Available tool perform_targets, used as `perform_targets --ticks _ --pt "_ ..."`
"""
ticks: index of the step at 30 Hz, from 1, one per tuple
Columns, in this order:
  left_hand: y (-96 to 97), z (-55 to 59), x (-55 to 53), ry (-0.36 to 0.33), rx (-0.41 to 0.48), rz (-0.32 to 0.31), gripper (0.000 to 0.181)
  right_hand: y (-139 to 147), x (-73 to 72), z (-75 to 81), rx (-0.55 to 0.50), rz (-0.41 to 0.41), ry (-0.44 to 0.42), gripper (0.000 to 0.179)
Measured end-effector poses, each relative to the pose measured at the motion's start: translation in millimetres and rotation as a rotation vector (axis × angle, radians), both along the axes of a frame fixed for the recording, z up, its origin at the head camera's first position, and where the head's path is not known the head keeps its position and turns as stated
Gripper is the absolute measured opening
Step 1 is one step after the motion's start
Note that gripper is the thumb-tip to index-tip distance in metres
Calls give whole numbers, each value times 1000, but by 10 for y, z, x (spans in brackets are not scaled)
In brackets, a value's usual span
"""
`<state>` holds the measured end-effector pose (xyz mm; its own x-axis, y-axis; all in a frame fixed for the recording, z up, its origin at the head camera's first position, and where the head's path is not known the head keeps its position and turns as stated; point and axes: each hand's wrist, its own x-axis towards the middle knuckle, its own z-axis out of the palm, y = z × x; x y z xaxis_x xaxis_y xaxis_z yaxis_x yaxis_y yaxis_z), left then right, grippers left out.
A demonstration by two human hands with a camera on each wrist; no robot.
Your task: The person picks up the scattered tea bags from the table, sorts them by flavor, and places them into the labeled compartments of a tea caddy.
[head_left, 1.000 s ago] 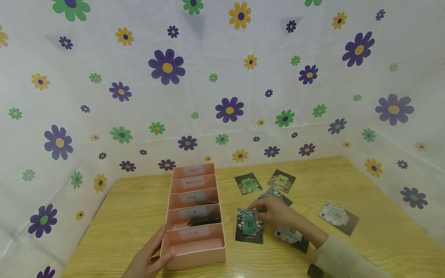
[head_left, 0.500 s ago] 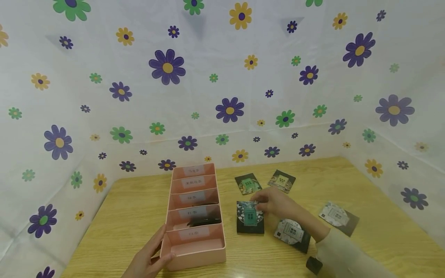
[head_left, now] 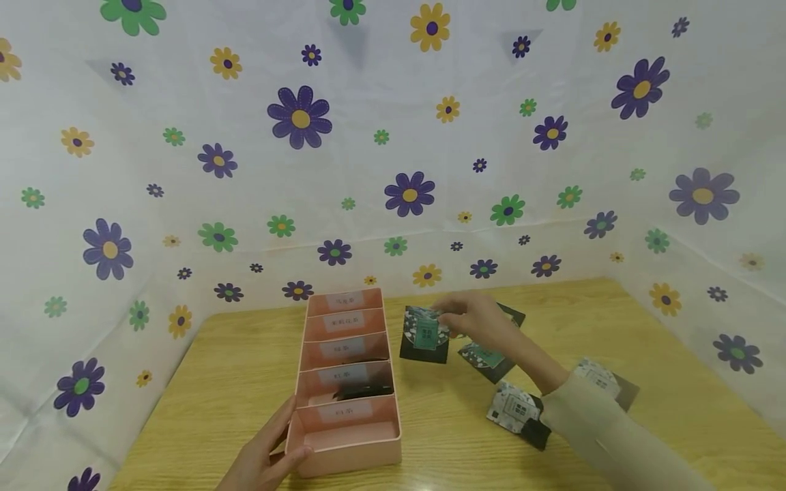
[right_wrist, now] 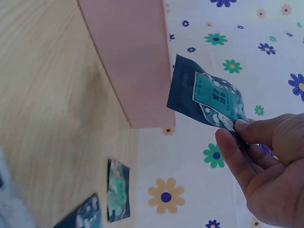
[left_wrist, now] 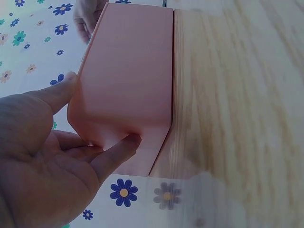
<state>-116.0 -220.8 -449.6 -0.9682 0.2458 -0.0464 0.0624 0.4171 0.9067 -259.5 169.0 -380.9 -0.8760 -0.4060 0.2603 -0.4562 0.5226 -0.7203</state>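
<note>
My right hand [head_left: 482,324] pinches one edge of a dark sachet with a teal label [head_left: 424,337], apparently a tea bag packet. It is raised off the table, just right of the long pink divided box [head_left: 350,460]. In the right wrist view, the thumb and fingers of the right hand [right_wrist: 280,175] hold the sachet [right_wrist: 209,97] by one end. My left hand [head_left: 264,447] grips the box's near left corner; in the left wrist view its thumb and fingers press on the pink wall [left_wrist: 128,71]. Dark sachets [head_left: 365,391] lie in the second compartment from the front.
Several sachets lie on the wooden table [head_left: 245,354]: a teal-labelled one [head_left: 485,358], one with a pale label [head_left: 518,412], another partly behind the sleeve [head_left: 602,382] and one behind the right hand. White labels mark the compartments. Flower-printed cloth [head_left: 350,157] surrounds the table.
My right hand has drawn the teal-labelled sachet away from me and lifted it beside the box's middle, uncovering another teal-labelled sachet. My left hand stays on the box corner.
</note>
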Motion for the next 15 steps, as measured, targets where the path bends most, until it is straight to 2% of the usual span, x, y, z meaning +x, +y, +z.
perform_targets --ticks 9,15 --pt "7 34 -5 -13 -28 -4 83 -438 -191 229 -82 -33 218 22" --pt "-11 21 -9 -31 5 -13 83 -728 -305 258 -144 -39 349 16"
